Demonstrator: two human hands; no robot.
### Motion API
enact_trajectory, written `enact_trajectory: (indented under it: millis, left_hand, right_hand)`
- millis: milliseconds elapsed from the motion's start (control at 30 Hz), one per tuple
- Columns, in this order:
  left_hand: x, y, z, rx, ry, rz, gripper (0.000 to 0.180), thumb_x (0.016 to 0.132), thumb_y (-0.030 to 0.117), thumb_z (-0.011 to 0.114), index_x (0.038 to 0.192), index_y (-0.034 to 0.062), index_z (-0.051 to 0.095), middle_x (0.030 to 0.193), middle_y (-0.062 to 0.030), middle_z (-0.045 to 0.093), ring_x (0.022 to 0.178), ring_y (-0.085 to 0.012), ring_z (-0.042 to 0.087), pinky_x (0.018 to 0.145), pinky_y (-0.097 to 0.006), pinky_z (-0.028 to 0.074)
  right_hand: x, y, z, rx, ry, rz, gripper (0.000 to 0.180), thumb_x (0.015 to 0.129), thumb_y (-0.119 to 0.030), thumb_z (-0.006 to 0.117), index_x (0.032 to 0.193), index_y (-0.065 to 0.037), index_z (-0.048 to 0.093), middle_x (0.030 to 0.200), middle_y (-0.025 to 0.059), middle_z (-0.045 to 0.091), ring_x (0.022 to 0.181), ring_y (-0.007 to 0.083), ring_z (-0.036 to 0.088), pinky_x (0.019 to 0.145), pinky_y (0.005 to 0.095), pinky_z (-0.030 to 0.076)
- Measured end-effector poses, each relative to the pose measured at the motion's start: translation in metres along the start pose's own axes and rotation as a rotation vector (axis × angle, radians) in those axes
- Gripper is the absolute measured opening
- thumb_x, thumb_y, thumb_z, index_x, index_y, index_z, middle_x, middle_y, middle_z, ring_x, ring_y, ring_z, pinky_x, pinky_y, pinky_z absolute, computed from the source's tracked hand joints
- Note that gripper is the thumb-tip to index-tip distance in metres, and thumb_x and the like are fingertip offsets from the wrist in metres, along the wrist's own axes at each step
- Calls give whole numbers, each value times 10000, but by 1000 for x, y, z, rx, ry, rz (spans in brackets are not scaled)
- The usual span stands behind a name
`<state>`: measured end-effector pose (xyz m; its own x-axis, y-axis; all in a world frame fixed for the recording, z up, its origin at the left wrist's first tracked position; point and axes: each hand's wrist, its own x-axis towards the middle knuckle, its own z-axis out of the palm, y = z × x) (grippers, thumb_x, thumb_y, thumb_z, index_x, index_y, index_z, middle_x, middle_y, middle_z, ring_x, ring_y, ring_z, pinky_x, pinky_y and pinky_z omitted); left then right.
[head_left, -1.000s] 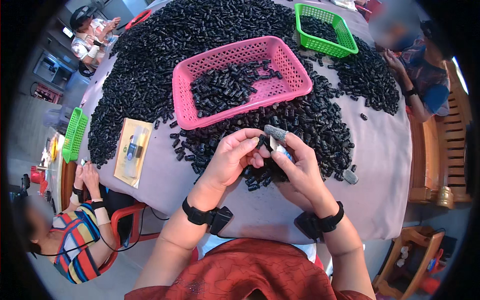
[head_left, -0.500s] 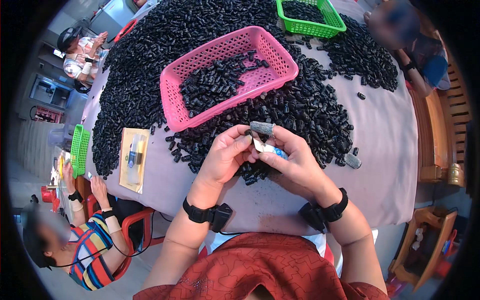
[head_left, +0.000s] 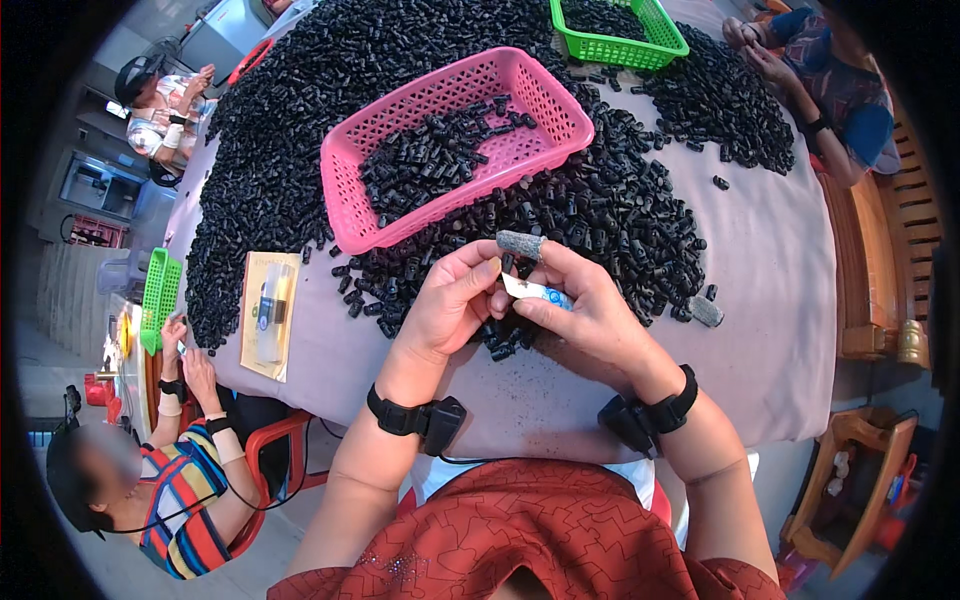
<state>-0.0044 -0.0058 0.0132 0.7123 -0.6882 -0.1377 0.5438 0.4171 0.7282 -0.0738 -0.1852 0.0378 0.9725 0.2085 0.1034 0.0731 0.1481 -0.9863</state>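
My left hand [head_left: 438, 308] pinches a small black cylindrical piece [head_left: 508, 264] between thumb and fingers, in front of the pink basket. In my right hand [head_left: 600, 308] is a short blade [head_left: 540, 292] with a white-and-blue wrapped handle, its pale end close to the black piece. Whether the two touch is too small to tell. A grey finger sleeve [head_left: 520, 243] covers my right index fingertip. Beneath and beyond both hands spreads a large heap of similar black pieces [head_left: 620, 220].
A pink basket [head_left: 570, 140] partly filled with black pieces sits on the heap; a green one [head_left: 620, 55] stands farther back. At left lie a tan envelope [head_left: 252, 340] and a clear case [head_left: 270, 315]. Another grey sleeve [head_left: 706, 312] lies right. Co-workers sit around the table.
Both my hands have shifted slightly upward and the blade has tilted flatter, showing more of its handle. The co-worker at lower left has brought their hands together.
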Motion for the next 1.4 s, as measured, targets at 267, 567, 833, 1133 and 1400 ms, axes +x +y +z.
enact_trajectory:
  millis: [267,567,833,1133,1400]
  left_hand:
    - [2,-3,-2,-29,7,-24,192,929,163,581,1064,27,588,810,-32,623,631,-99,580,569,-226,510]
    - [2,-1,0,-18,10,-41,185,930,176,580,1037,24,589,792,-37,619,619,-93,577,552,-215,500]
    - [2,-3,-1,-14,3,-32,180,931,173,579,1036,27,591,795,-39,623,612,-87,575,541,-204,489]
    - [1,2,-5,-1,19,-30,190,921,164,589,1063,38,588,881,-46,633,668,-101,574,569,-234,477]
    - [0,5,-5,-73,45,47,209,888,105,629,1083,34,600,878,-54,664,635,-101,579,560,-205,473]
  right_hand:
    - [0,1,2,59,29,4,455,873,-64,609,1296,18,461,956,55,640,896,100,597,823,269,478]
    - [1,4,2,120,36,20,395,878,-26,583,1259,26,491,958,57,638,892,91,587,818,261,481]
    - [0,2,0,164,-4,35,357,875,-24,582,1223,24,516,967,49,631,909,84,577,840,252,462]
    - [1,-1,-1,193,86,23,392,870,-108,625,1234,8,540,987,11,613,845,56,535,766,219,445]
    - [0,0,-1,124,115,78,282,868,-58,596,1141,14,588,1027,28,617,924,71,533,832,240,429]
